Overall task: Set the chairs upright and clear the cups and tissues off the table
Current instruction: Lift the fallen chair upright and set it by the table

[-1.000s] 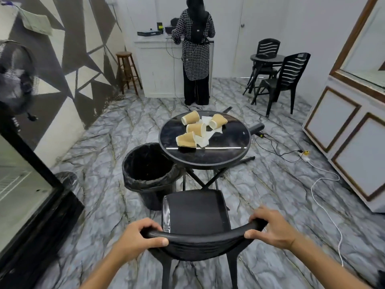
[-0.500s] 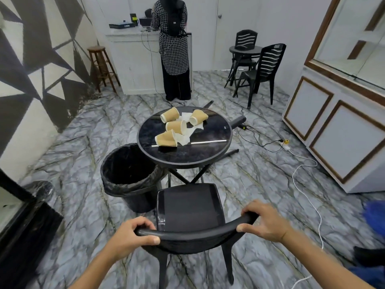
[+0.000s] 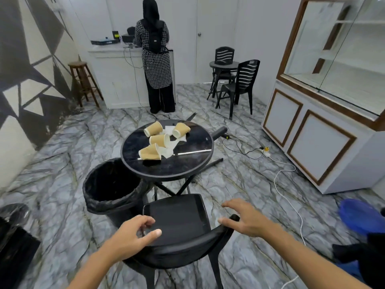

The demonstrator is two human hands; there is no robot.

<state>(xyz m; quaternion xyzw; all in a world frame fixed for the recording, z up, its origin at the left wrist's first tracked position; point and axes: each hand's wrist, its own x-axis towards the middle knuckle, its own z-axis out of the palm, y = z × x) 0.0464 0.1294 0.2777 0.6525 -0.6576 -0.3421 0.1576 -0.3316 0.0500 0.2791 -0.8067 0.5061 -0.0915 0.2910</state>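
Left hand [image 3: 133, 236] fingers loosely curled and apart, thumb extended, over the left end of the near chair [image 3: 179, 230] backrest; right hand [image 3: 245, 220] fingers spread, palm down, over the right end; contact with the rail cannot be judged. Chair stands upright just in front of the round table [image 3: 187, 165]. On the table: four paper cups [image 3: 159, 139] on their sides among white tissues [image 3: 170, 146]; black bin [image 3: 112, 186] to the table's left; second chair [image 3: 216, 133] tipped over behind it.

A black chair [image 3: 177, 224] stands upright before the round table [image 3: 187, 165], where four tan cups [image 3: 150, 152] (all tipped over) lie among white tissues [image 3: 169, 150].
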